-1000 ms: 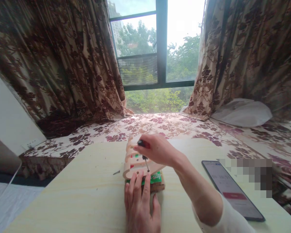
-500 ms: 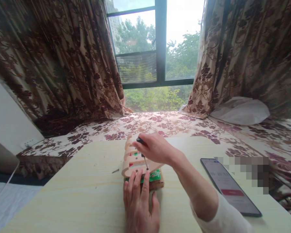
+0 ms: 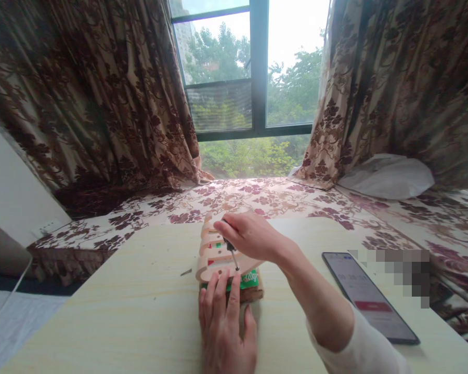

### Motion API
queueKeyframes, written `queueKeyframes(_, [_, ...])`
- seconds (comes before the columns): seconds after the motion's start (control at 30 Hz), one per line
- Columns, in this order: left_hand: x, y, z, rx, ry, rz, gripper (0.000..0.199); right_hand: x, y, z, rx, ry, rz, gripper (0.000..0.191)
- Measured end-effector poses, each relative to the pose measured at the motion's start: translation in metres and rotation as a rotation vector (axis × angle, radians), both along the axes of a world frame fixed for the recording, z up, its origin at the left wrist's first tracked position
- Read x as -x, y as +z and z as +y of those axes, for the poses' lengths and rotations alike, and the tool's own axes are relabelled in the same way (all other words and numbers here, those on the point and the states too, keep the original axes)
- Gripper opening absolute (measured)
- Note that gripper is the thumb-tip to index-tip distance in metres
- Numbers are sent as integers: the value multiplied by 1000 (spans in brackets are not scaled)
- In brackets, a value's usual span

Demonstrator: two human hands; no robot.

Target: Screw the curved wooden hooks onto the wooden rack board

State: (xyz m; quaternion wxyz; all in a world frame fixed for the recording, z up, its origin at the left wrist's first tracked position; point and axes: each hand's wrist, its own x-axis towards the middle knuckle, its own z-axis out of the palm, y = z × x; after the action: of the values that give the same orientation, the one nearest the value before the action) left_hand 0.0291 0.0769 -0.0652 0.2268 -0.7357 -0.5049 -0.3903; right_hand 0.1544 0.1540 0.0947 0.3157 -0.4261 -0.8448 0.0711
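The right hand's (image 3: 249,236) grip pinches a small screwdriver (image 3: 231,250) over the wooden piece (image 3: 214,259); the left hand (image 3: 226,322) presses flat below.

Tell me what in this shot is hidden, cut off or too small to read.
Head view only:
- Screwdriver: handle buried in the right hand; where its tip meets the wooden piece is too small to tell.
- Green-labelled block: mostly covered by the wooden piece and the left hand; label unreadable.
- Phone: screen text too blurred.
- Area beside the phone: pixelated.
- Small dark bit on the table: too small to identify.
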Motion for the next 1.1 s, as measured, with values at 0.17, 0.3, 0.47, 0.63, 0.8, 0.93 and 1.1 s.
queueKeyframes(0.17, [1, -1, -1, 7, 3, 4, 61, -1, -2, 7, -44, -125, -14, 46])
queueKeyframes(0.3, [0, 0, 0, 6, -4, -12, 62, -2, -2, 6, -49, -127, 5, 37])
queueKeyframes(0.47, [0, 2, -1, 0, -8, -18, 62, -5, 0, 4, -48, -46, -1, 26])
queueKeyframes(0.63, [0, 4, -1, -8, -11, 0, 61, -3, 1, 4, -64, -117, -45, 33])
queueKeyframes(0.8, [0, 4, 1, -9, -12, -1, 62, 0, 1, -1, -76, -44, -28, 35])
queueKeyframes(0.93, [0, 4, 2, -5, -18, -8, 62, -2, 4, -4, -56, -4, -35, 31])
queueKeyframes(1.1, [0, 4, 0, -14, -21, 3, 61, -6, 3, 1, -54, -113, -42, 40])
